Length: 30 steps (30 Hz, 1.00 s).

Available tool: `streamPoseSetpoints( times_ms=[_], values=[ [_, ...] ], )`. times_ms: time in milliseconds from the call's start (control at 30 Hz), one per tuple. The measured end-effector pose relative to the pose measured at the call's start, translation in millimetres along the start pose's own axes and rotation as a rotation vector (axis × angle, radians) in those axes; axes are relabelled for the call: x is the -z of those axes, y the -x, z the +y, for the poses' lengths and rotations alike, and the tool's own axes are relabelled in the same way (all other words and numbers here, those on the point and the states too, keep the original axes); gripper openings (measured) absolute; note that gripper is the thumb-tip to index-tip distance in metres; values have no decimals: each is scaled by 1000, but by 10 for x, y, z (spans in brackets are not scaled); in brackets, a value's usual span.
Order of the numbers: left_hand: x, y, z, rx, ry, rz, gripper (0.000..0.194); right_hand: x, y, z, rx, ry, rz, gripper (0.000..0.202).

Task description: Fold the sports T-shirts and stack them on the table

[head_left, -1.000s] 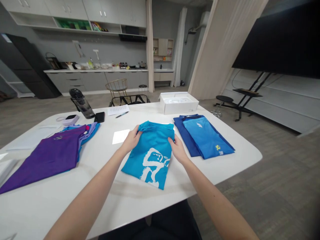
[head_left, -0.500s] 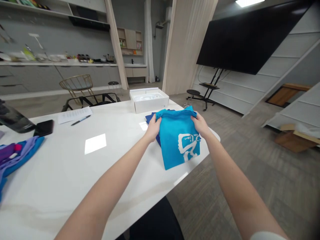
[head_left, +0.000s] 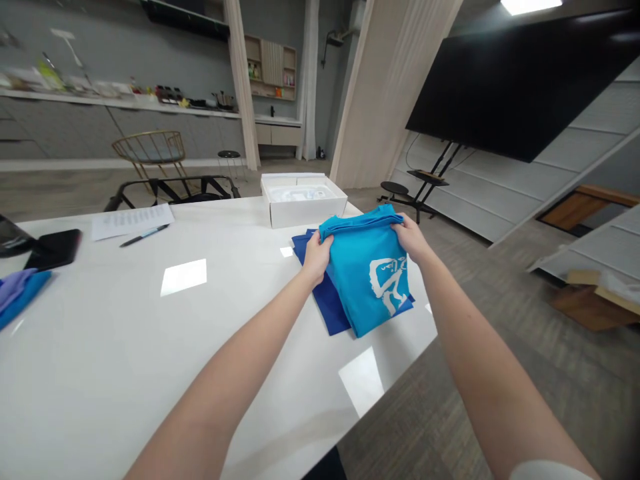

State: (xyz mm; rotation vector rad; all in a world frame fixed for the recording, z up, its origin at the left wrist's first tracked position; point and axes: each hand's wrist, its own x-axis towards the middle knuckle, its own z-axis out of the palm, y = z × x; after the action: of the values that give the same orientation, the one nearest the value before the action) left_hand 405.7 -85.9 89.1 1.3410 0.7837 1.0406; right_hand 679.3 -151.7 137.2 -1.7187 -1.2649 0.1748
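Both of my hands grip a folded turquoise T-shirt [head_left: 357,273] with a white print on its lower right. My left hand [head_left: 317,259] pinches its upper left corner, thumb on top. At the upper right corner my right hand [head_left: 410,237] is closed on the cloth. The shirt slants down toward me, its lower edge over a dark blue folded garment [head_left: 330,310] that lies on the white table [head_left: 240,293]. Most of the blue garment is hidden under the shirt.
Behind the shirt stands an open white box [head_left: 303,210]. Printed paper [head_left: 131,222], a pen [head_left: 144,236] and a black phone-like object [head_left: 54,249] lie on the left, near purple and blue clothes [head_left: 23,293]. The table's edge runs along the right.
My hands have moved slightly right with the turquoise T-shirt, and its lower edge has come down over the dark blue garment, more of which now shows. The view has turned right.
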Motion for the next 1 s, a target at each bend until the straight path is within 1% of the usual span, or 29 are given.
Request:
streamPoseSetpoints(
  times_ms=[67,100,167,200,267,333,367,400,433,467,533,567,633,700,800,867,933,1000],
  values=[
    [107,-141,-196,25,-161,38,50,-261,-46,160,-127,167,-55,32],
    [167,-175,-306,47,-232,55,58,-387,-17,249,-208,263,-93,35],
    [278,-171,-494,49,-354,98,70,-585,94,398,-291,415,-156,45],
    [318,-141,-552,6,-416,117,72,-648,151,445,-293,472,-164,50],
    [350,-52,-581,-168,-560,116,68,-712,224,465,-249,557,-150,56],
    [310,42,-520,-370,-714,39,60,-730,235,404,-165,596,-117,59],
    [268,83,-477,-441,-786,-20,57,-739,229,359,-115,595,-100,58],
    [217,119,-441,-478,-852,-87,54,-755,228,315,-61,581,-86,56],
    [161,150,-418,-477,-914,-157,53,-781,240,278,-7,557,-88,54],
    [108,176,-413,-441,-970,-230,52,-816,269,255,40,528,-113,52],
    [24,222,-452,-316,-1053,-366,53,-904,388,250,99,482,-204,49],
    [-1,243,-486,-260,-1075,-412,54,-946,471,264,111,474,-251,49],
    [-7,290,-547,-214,-1089,-444,54,-1002,648,291,107,493,-300,48],
    [46,350,-562,-238,-1083,-431,52,-1008,800,267,89,529,-277,49],
    [224,491,-484,-283,-1046,-385,42,-974,951,71,112,552,-226,46],
    [392,621,-402,-306,-992,-327,34,-995,1038,-146,193,516,-215,41],
    [582,763,-328,-317,-950,-275,28,-1102,1146,-390,281,415,-244,36],
    [797,895,-270,-314,-953,-230,26,-1311,1277,-641,323,280,-294,33]
  ],
)
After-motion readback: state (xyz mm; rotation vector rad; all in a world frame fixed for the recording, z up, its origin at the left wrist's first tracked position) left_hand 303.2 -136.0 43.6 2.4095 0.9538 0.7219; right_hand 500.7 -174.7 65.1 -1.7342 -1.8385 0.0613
